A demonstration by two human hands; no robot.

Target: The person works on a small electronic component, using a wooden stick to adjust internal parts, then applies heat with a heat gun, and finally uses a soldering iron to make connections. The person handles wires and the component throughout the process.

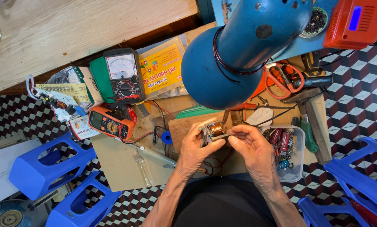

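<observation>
My left hand [197, 147] and my right hand [249, 147] hold a small metal part with a copper wire coil [215, 128] between them, just above a wooden board [182, 128]. The left hand's fingers wrap its left side and the thumb presses its underside. At its right edge, my right hand's fingertips pinch it. Directly behind the coil hangs a big blue lamp shade [239, 50] with dark red wire wound around it.
An analogue multimeter [123, 75] and an orange digital multimeter [108, 122] lie to the left on brown cardboard. A clear plastic box [287, 151] of small parts sits right of my hands. Orange scissors [283, 77], an orange device [354, 21], blue plastic stools [45, 168] and a circuit board [56, 98] surround the spot.
</observation>
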